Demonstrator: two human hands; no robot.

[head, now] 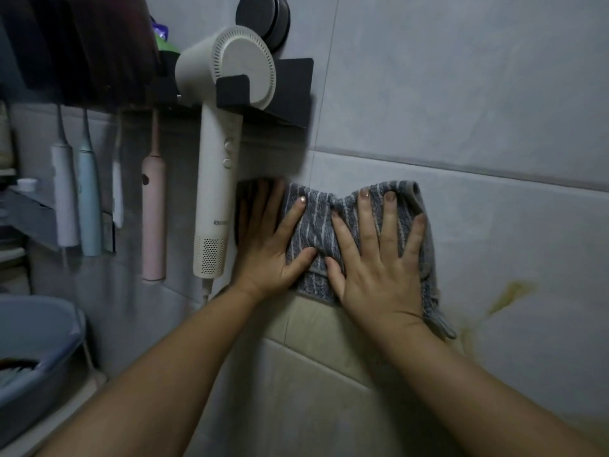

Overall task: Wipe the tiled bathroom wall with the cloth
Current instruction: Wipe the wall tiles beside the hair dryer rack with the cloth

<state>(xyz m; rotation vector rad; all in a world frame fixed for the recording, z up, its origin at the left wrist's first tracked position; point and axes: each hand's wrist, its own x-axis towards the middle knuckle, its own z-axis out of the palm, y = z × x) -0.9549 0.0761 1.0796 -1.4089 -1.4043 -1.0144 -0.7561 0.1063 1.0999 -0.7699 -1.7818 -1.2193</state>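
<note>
Forearms: two bare forearms reached up from the bottom edge toward the wall, the left (171, 357) from lower left and the right (468, 384) from lower right.
Basin: a blue basin (36, 351) sat low at the left edge; its contents were too dark to make out.
Left grip: the left grip (268, 245) lay flat, fingers straight and spread, clasping nothing. Its thumb and forefinger pressed on the cloth's left part; the other fingers were blurred and lay beyond the cloth's left edge, just beside the dryer's handle.
Right grip: the right grip (379, 268) was flat too, fingers splayed, palm and all fingers pressing the cloth with nothing clasped.
Cloth: the grey cloth (316, 219) with pale stripes was held against the wall under both palms, bunched between them; a corner hung below the right wrist.
Wall: the tiled wall (461, 94) was pale grey with visible grout lines.
Stain: a yellowish stain (507, 293) marked the tile to the right of the cloth, apart from it.
Hair dryer: a cream hair dryer (217, 159) hung handle-down in a black bracket (293, 84) up and to the left of the cloth.
Toothbrushes: a white (64, 192), a blue (88, 199) and a pink electric toothbrush (153, 219) hung to the left of the dryer.
Disc: a black round fitting (263, 18) was stuck to the wall above the dryer.
</note>
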